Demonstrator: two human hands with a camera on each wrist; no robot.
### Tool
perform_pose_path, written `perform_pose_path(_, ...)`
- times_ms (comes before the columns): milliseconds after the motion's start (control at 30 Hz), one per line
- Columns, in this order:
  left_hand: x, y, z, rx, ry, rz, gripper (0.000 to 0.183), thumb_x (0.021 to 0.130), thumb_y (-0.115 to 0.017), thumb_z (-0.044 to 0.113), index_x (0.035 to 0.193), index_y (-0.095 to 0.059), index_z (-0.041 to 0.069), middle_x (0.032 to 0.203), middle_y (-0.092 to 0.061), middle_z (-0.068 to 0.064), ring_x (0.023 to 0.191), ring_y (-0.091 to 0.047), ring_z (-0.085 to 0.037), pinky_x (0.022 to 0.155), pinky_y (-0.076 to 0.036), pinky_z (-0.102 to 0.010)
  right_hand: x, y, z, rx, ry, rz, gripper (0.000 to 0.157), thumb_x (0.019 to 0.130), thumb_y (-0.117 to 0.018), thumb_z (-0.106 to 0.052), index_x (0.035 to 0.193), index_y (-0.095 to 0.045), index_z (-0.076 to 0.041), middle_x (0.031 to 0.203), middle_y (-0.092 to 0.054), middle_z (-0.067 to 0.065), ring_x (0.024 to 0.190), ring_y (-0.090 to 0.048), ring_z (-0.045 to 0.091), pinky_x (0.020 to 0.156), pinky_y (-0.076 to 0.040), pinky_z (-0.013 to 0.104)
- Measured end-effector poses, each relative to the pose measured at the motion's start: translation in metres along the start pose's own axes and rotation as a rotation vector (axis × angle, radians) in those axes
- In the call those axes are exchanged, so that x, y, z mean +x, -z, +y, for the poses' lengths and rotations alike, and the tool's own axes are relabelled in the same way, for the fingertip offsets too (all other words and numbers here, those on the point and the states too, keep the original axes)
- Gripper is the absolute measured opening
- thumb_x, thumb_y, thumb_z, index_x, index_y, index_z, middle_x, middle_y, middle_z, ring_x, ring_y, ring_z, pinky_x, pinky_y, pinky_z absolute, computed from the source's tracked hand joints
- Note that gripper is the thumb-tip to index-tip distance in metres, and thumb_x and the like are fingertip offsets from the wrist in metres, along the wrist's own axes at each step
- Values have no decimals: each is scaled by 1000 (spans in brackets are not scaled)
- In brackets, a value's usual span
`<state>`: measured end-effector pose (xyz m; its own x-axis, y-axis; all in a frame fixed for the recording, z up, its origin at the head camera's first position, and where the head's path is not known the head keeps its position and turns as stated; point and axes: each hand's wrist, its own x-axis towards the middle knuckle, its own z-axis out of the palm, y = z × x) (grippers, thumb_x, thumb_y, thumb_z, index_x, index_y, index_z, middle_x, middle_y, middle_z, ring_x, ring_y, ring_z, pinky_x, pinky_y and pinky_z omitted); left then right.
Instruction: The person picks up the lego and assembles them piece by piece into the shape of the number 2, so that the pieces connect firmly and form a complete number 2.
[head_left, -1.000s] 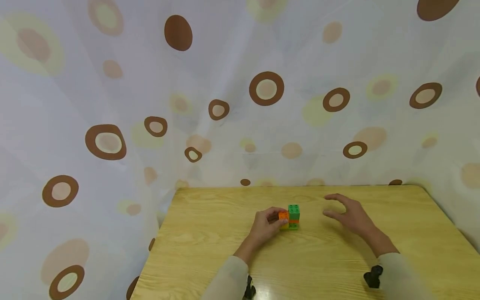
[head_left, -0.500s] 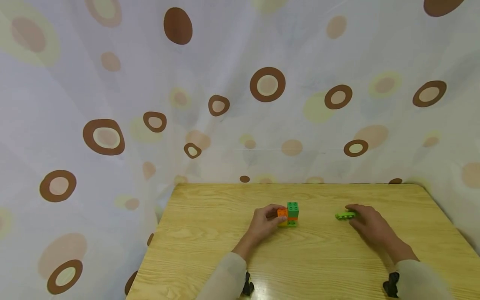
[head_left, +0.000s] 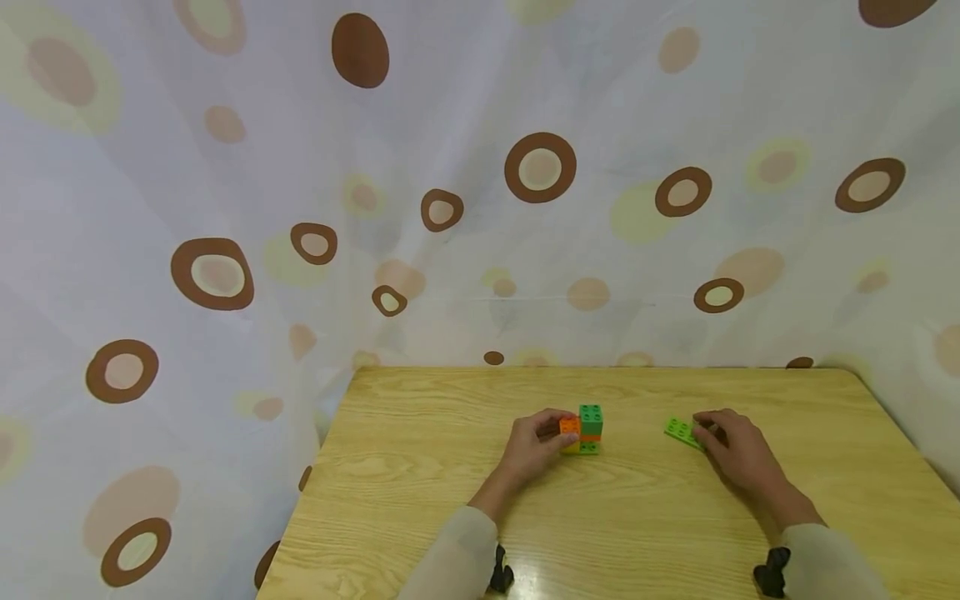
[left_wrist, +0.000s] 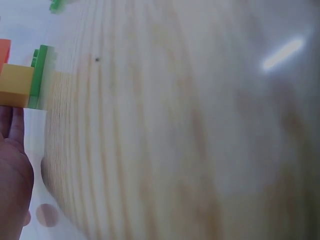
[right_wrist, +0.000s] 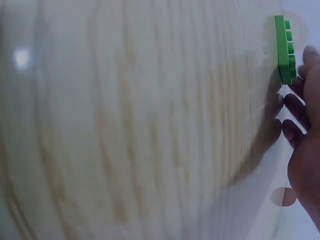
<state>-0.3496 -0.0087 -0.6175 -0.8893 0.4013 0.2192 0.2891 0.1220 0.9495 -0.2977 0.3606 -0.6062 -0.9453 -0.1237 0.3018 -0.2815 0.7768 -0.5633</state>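
In the head view my left hand (head_left: 530, 450) grips a small stack of toy building bricks, thumb and fingers around its orange brick (head_left: 568, 426). A green brick (head_left: 591, 422) stands taller at the right of the stack. The left wrist view shows a yellow brick (left_wrist: 15, 85) against a flat green base brick (left_wrist: 38, 77), with fingers beneath it. To the right, my right hand (head_left: 738, 446) pinches one end of a flat light-green brick (head_left: 681, 431), studs up; its right end is hidden by the fingers. The same green brick (right_wrist: 284, 50) shows side-on in the right wrist view, low over the table.
A wooden table (head_left: 622, 533) lies under both hands, its far edge against a white curtain (head_left: 465, 125) with brown ring patterns. Pale sleeves (head_left: 457, 554) with dark wrist mounts (head_left: 501, 573) cover both forearms.
My right hand has moved right and taken hold of the light-green brick, which has turned from edge-on to studs up. My left hand keeps its grip on the stack.
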Motion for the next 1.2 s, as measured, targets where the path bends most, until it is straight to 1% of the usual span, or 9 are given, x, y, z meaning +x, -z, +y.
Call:
perform_pose_path(167,0,1,-1,14,-12,1,29,98,-80,21,126,-76,16,117,-77,3,107,-73,-7,94,-57,-24,0,-2,-2,126,-128,-48,84,102,-72,-41,165,-31,-3,161,-38,34,141,-36,64,99,-35,81)
perform_pose_path(367,-1,0,-1,13,-27,3,29,98,-79,21,127,-75,15,118,-77,1,107,-73,-9,94,-57,-25,1,-13,-2,241,-229,-54,103,95,-77,-50,171,-16,-19,170,-26,26,150,-27,58,106,-33,79)
perform_pose_path(500,-3,-2,-1,6,-11,-3,30,99,-78,21,128,-75,16,119,-77,2,108,-73,-8,94,-57,-24,-1,-24,-4,260,-252,-44,93,96,-77,-48,168,-28,-14,164,-43,21,148,-40,49,108,-38,71)
perform_pose_path(600,-3,-3,-1,-3,-6,-4,30,99,-78,21,129,-75,16,119,-77,2,108,-73,-8,95,-57,-24,-2,-29,-4,178,-191,33,75,99,-76,-38,158,-44,-5,149,-59,23,136,-53,47,105,-43,67)
perform_pose_path(767,-3,-3,-1,-4,-5,7,30,98,-78,20,128,-75,16,119,-77,2,107,-73,-8,94,-57,-24,-4,-31,-6,100,-143,117,58,99,-78,-28,147,-56,-3,137,-68,20,124,-60,41,100,-47,59)
perform_pose_path(900,-5,-3,-1,-3,3,4,31,98,-79,20,128,-75,15,119,-77,2,107,-73,-7,95,-57,-24,-2,-32,-14,146,-118,145,55,97,-81,-26,144,-61,-6,133,-71,15,118,-64,2,100,-53,28)
perform_pose_path(1000,-5,-2,0,-4,-1,2,31,98,-78,19,129,-75,14,119,-77,1,108,-73,-8,95,-57,-24,9,-29,-32,216,-47,187,52,94,-83,-18,140,-64,-6,130,-73,14,111,-54,-21,92,-44,4)
perform_pose_path(1033,-4,-2,0,-2,-2,0,31,98,-78,19,129,-75,14,119,-77,1,108,-73,-8,96,-57,-24,15,-27,-41,254,-24,195,51,93,-84,-15,139,-64,-5,130,-73,15,111,-56,-20,92,-40,0)
perform_pose_path(1200,-1,-1,1,7,-15,-1,31,99,-78,19,129,-75,12,120,-77,-1,109,-73,-9,97,-57,-25,48,-13,-95,363,124,162,52,88,-85,-3,137,-66,-5,126,-74,16,113,-62,-12,94,-46,5)
